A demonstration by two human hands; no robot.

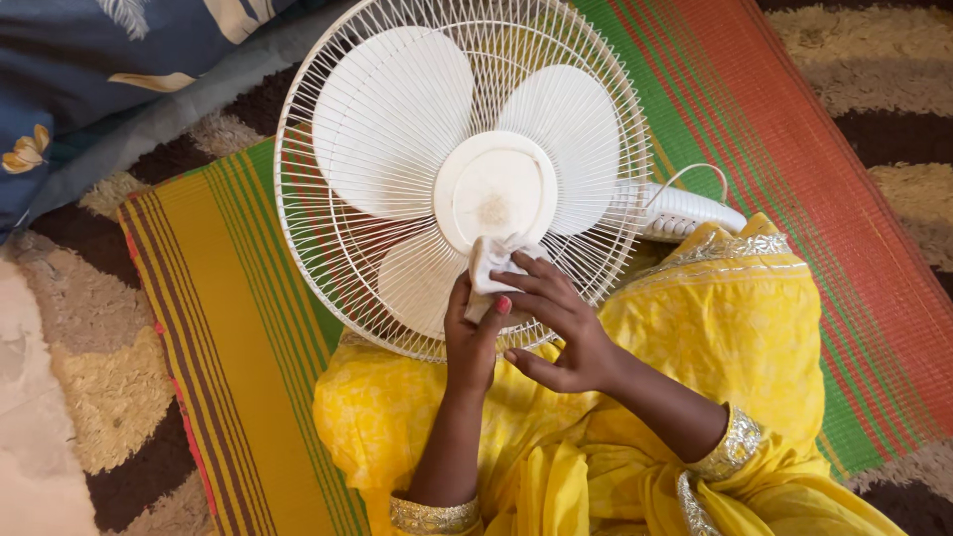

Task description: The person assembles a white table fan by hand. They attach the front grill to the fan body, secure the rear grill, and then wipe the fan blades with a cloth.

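A white electric fan [397,119] lies on its back on my lap, its wire grille facing up, with three blades and a round hub cap [493,187] showing. A small white cloth [489,268] is pressed against the grille just below the hub. My left hand [470,342] is shut on the lower end of the cloth. My right hand [556,323] rests beside it, fingertips touching the cloth and the grille wires. Both sleeves are yellow with gold cuffs.
The fan's white base and cord [685,210] stick out to the right. Under me lies a striped woven mat [238,328] in yellow, green and red, over a shaggy brown and cream rug [89,367]. A blue patterned pillow [79,69] is at top left.
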